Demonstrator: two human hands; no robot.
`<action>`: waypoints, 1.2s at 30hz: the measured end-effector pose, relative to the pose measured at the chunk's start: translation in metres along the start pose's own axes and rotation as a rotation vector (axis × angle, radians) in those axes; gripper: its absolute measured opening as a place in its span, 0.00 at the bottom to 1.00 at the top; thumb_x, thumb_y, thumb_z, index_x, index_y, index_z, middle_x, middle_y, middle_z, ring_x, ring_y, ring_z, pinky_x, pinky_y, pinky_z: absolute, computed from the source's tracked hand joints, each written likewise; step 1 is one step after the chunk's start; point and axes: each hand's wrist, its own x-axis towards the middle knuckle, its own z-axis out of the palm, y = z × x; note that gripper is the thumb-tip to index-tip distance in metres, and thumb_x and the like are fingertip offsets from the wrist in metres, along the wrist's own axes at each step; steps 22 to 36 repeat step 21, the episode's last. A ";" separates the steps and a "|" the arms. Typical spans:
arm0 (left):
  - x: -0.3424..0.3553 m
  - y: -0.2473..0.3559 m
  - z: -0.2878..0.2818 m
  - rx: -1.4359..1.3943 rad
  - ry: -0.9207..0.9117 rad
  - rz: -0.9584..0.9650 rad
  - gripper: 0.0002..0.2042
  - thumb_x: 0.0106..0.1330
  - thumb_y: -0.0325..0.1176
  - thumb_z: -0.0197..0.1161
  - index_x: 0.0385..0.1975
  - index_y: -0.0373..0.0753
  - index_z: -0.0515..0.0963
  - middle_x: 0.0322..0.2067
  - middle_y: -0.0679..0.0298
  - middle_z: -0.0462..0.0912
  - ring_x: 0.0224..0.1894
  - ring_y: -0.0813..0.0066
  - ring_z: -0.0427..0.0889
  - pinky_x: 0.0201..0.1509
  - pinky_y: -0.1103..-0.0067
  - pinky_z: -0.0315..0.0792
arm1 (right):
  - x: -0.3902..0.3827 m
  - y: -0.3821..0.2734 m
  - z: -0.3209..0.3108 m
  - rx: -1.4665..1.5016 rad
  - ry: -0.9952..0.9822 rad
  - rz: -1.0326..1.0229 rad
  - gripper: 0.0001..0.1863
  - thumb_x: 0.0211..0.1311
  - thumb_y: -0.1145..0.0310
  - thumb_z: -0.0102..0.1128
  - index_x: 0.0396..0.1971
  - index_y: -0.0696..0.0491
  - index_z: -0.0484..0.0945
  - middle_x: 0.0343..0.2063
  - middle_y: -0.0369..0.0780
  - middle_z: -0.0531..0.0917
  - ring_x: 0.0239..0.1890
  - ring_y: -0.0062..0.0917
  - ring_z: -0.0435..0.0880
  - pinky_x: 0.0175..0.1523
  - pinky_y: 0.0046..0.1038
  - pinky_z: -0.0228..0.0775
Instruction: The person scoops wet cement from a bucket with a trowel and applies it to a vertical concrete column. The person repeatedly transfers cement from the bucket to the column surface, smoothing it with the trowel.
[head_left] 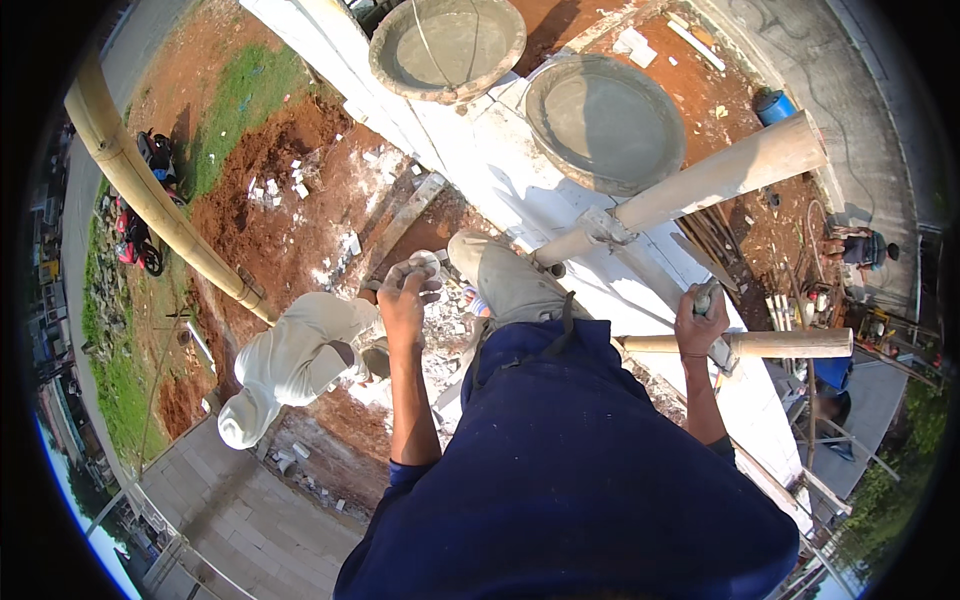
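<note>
My right hand (697, 328) is closed around the grey, mortar-smeared handle of a trowel (720, 352), whose blade shows below the fist over the white wall top. To the left, my left hand (405, 289) is raised with its fingers bent and grey with mortar. A pale round patch shows at its fingertips; whether it is something held or lies behind them is unclear. Ahead, two round basins sit on the white block wall (505, 185). The farther basin (380, 62) and the nearer basin (676, 150) both contain wet grey mortar.
Bamboo poles cross at the left (165, 200) and right (790, 344), with a thick pole (735, 175) slanting over the wall. Far below, a person in white (300, 355) bends over rubble-strewn red soil. Another person (858, 248) is at far right, near a blue drum (774, 107).
</note>
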 end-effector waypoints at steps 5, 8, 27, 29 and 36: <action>-0.015 -0.030 -0.042 -0.185 0.110 -0.019 0.13 0.72 0.29 0.56 0.49 0.29 0.80 0.38 0.57 0.86 0.33 0.71 0.85 0.37 0.76 0.81 | 0.002 0.008 0.002 0.008 0.032 0.011 0.04 0.61 0.75 0.64 0.32 0.59 0.77 0.23 0.44 0.79 0.22 0.31 0.73 0.31 0.31 0.68; -0.014 -0.029 -0.050 -0.211 0.152 0.002 0.12 0.75 0.33 0.56 0.47 0.31 0.81 0.36 0.59 0.87 0.32 0.72 0.85 0.36 0.76 0.80 | 0.009 0.005 0.004 0.020 0.045 0.066 0.07 0.62 0.72 0.64 0.31 0.61 0.78 0.22 0.44 0.79 0.23 0.35 0.76 0.33 0.36 0.68; 0.149 0.059 0.119 -0.526 0.082 0.060 0.43 0.75 0.57 0.55 0.76 0.29 0.52 0.74 0.41 0.56 0.70 0.40 0.67 0.64 0.47 0.71 | 0.148 -0.031 -0.035 0.037 0.374 -0.331 0.13 0.72 0.68 0.60 0.37 0.66 0.81 0.28 0.43 0.85 0.28 0.25 0.78 0.36 0.32 0.73; 0.149 0.059 0.119 -0.526 0.082 0.060 0.43 0.75 0.57 0.55 0.76 0.29 0.52 0.74 0.41 0.56 0.70 0.40 0.67 0.64 0.47 0.71 | 0.148 -0.031 -0.035 0.037 0.374 -0.331 0.13 0.72 0.68 0.60 0.37 0.66 0.81 0.28 0.43 0.85 0.28 0.25 0.78 0.36 0.32 0.73; 0.149 0.059 0.119 -0.526 0.082 0.060 0.43 0.75 0.57 0.55 0.76 0.29 0.52 0.74 0.41 0.56 0.70 0.40 0.67 0.64 0.47 0.71 | 0.148 -0.031 -0.035 0.037 0.374 -0.331 0.13 0.72 0.68 0.60 0.37 0.66 0.81 0.28 0.43 0.85 0.28 0.25 0.78 0.36 0.32 0.73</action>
